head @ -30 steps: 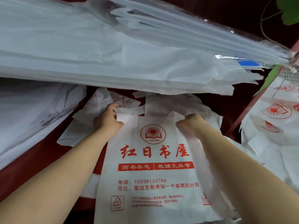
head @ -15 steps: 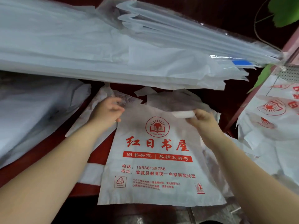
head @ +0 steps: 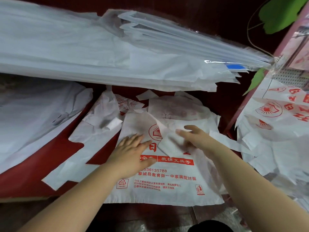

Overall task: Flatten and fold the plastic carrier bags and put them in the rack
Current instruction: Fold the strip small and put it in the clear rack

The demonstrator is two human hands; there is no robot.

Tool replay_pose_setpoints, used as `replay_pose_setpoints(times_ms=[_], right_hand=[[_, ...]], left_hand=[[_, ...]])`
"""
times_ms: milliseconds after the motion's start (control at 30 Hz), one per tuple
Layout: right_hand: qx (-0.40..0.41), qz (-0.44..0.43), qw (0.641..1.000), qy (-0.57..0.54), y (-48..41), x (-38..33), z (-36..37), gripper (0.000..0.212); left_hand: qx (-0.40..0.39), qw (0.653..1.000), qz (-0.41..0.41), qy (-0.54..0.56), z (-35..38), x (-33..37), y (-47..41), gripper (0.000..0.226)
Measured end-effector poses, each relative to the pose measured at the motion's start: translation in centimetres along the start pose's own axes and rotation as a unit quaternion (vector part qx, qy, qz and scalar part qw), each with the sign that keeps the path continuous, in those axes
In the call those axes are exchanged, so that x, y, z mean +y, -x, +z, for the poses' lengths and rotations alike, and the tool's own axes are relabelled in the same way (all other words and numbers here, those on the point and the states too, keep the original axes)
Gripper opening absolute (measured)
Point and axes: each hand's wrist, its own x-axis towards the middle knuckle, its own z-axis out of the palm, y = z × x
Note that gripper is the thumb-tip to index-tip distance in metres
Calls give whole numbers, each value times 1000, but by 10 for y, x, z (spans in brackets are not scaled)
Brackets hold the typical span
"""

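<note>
The white plastic carrier bag with red printed characters and a round sun-and-book logo (head: 167, 180) lies flat on the dark red counter (head: 25, 180) right in front of me, its bottom edge toward me and its print facing up; its top part is folded down over the logo, and a white handle strip (head: 169, 145) lies doubled back across the print. My left hand (head: 132, 151) rests palm down on the left half of the bag, its fingers (head: 133, 139) straight and spread apart, pressing the plastic onto the counter and holding nothing. My right hand (head: 195, 138) reaches in over the upper middle of the bag; its fingers (head: 185, 133) are stretched out nearly straight and lie on the folded handle strip, though the blur hides whether the thumb nips it. Just beside the bag on the left, more crumpled white carrier bags (head: 93, 136) lie on the counter, some tucked under its edge; others are bunched behind it. Above them all hangs a thick sheaf of long white and clear plastic bags (head: 100, 61), slanting down to the right, with a small blue tag (head: 234, 66) near its tips. At the right a heap of white bags with the same red logo (head: 275, 118) sits beside a pink-red post (head: 247, 104); a grey perforated metal panel (head: 291, 77) and green leaves (head: 280, 12) show above it.
</note>
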Motion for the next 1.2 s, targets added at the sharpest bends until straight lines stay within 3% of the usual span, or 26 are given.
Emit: replay_pose_setpoints(times_ms=[133, 200, 367, 500, 567, 633, 700, 800, 900, 967, 1067, 1133, 1200], right_hand=[[31, -31, 971, 234, -13, 0, 24, 62], [57, -53, 964, 256, -13, 2, 29, 56], [150, -138, 964, 171, -14, 10, 27, 27], [185, -146, 969, 72, -17, 2, 17, 17], [233, -187, 954, 27, -12, -7, 7, 7], [289, -258, 922, -7, 1, -15, -3, 11], [266, -346, 900, 21, 23, -14, -8, 18], [152, -429, 875, 163, 48, 12, -1, 22], [95, -435, 862, 241, 61, 45, 7, 19], [65, -419, 878, 222, 68, 59, 10, 15], [41, -431, 875, 216, 77, 75, 16, 15], [23, -420, 879, 224, 81, 81, 18, 20], [-3, -376, 906, 194, 87, 77, 12, 27]], left_hand=[[20, 1000, -1, 20, 0, 0, 3, 69], [26, 999, 1, 26, 0, -1, 3, 70], [28, 999, 2, 30, 0, -1, 2, 70], [31, 999, 4, 26, 1, -2, 0, 70], [35, 999, 3, 28, 1, -2, 0, 70], [46, 999, -5, 28, 3, -3, -1, 71], [52, 998, -13, 35, 3, -3, -1, 72], [101, 994, -18, 34, 2, -3, 2, 97], [198, 976, -23, 83, -1, -3, 6, 70], [253, 957, -24, 137, -4, 0, 9, 72], [322, 919, -57, 222, -4, -2, 10, 56], [368, 872, -98, 306, -5, -5, 9, 44], [404, 822, -139, 377, -10, -11, 9, 42]])
